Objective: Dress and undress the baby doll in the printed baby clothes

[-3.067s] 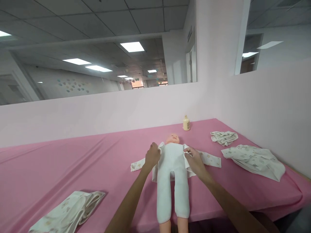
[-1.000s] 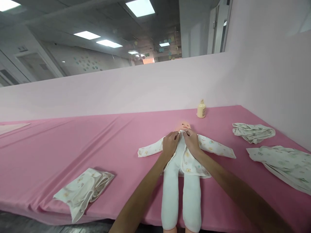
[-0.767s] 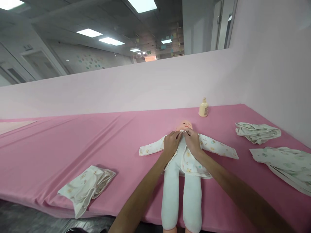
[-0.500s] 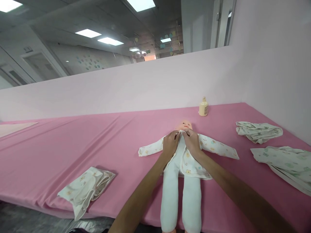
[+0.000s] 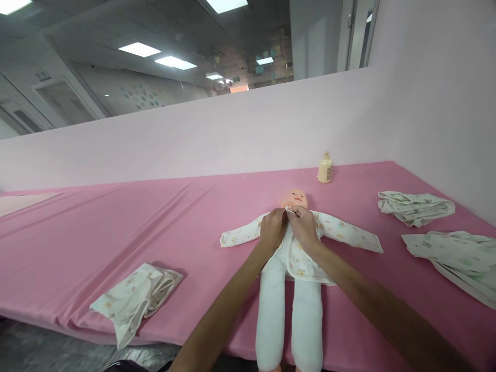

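Note:
A baby doll (image 5: 296,199) lies on its back on the pink-covered table, head toward the wall, in white leggings (image 5: 270,315). It wears a white patterned baby jacket (image 5: 344,231) with both sleeves spread out and the front edges at the middle of the chest. My left hand (image 5: 273,227) pinches the jacket's edge at the neckline, just under the doll's chin. Beside it my right hand (image 5: 303,226) pinches the other edge there, the fingertips of both hands almost touching. My fingers hide the fastening at the collar. Below my hands the jacket front hangs apart over the belly.
Folded patterned baby clothes (image 5: 139,299) lie at the table's front left. Two more cloth items, a crumpled garment (image 5: 416,206) and a larger garment (image 5: 451,258), lie on the right. A cream pump bottle (image 5: 325,168) stands by the wall. The pink sheet (image 5: 155,222) has creases.
My right hand has shifted slightly left, bringing its edge of the jacket closer to my left hand at the neckline. The doll's face shows a bit more. Both grips stay.

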### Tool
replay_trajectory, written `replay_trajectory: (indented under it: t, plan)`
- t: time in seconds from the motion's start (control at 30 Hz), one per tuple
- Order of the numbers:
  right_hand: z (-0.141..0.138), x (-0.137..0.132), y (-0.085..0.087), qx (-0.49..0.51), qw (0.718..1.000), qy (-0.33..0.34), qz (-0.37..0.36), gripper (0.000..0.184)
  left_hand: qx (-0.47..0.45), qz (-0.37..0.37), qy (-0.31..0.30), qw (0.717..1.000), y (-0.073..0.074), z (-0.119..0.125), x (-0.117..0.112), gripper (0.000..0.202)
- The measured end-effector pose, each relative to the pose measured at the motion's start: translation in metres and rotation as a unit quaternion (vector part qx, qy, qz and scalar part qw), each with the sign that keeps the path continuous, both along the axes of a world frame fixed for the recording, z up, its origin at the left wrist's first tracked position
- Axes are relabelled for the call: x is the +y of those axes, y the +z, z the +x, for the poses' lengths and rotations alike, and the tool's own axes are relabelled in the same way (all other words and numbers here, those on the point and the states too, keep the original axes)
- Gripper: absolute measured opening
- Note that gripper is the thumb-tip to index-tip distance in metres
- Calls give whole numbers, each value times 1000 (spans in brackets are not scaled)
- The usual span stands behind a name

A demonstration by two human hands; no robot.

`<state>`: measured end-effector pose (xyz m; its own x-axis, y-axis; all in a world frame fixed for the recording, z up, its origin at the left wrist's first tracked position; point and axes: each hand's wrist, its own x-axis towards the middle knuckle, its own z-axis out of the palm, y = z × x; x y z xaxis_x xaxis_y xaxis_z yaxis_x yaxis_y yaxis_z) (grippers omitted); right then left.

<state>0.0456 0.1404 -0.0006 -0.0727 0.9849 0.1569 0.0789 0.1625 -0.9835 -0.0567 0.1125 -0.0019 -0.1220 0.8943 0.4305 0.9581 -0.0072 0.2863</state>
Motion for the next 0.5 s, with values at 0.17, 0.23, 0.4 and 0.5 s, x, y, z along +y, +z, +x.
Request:
replay_trajectory:
  t: [0.17,0.23,0.4,0.5]
  plan:
    - [0,0,-6,-80,994,4,75,21,-232,4,-53,971,5,-1,-4,27]
    - [1,-3,-5,-128,986,2,109,24,-347,-17,-89,934,7,-3,-5,28]
    - [4,-9,-1,-182,970,4,164,28,-431,-31,-107,896,11,-6,-7,24]
    - [4,-10,-1,-192,964,9,185,29,-464,-37,-92,880,12,-7,-5,23]
